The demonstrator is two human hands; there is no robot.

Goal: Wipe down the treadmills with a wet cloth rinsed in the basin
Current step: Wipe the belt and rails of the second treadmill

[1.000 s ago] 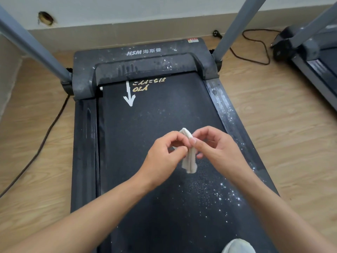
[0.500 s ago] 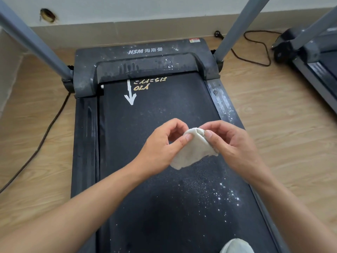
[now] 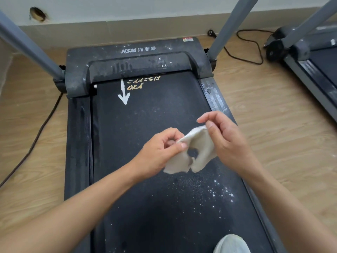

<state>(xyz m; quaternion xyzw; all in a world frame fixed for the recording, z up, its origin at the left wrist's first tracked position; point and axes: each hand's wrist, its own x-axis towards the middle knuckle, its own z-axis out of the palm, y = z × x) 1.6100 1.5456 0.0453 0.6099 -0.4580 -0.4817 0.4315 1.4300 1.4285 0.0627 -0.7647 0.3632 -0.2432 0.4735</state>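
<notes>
Cloth (image 3: 197, 152) pinched between left hand (image 3: 160, 152), right hand (image 3: 226, 141); hangs below.

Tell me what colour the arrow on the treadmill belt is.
The arrow is white, printed on the black belt. It shows in the head view.
</notes>
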